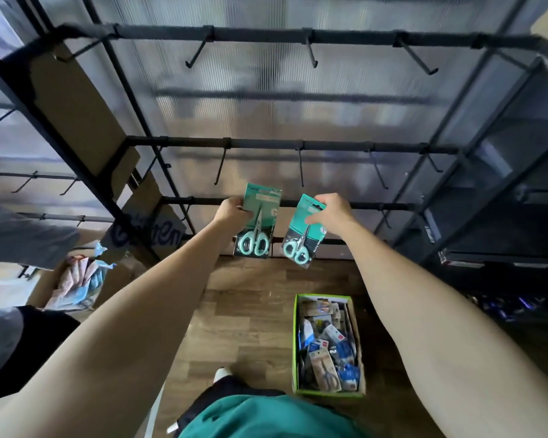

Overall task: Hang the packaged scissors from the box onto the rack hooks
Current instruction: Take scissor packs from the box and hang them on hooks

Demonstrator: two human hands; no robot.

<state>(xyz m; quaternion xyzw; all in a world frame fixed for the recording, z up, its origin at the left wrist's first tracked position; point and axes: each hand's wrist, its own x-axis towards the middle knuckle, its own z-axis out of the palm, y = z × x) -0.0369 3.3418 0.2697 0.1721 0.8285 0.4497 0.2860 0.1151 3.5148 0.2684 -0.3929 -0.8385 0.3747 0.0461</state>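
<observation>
Each grip pinches a scissors pack by its top: left hand (233,211) holds one pack (258,221), right hand (331,213) another (301,235). Box (326,394) sits on the floor below the right one.

Two teal-carded scissors packs raised before the rack's lower bar (377,206): left pack (257,221) upright, right pack (302,232) tilted, both showing mint-handled scissors with handles down. Green-rimmed box (295,343) on the wooden floor below, crammed with more packaged scissors. Black hooks (301,167) bare on the bars above.
</observation>
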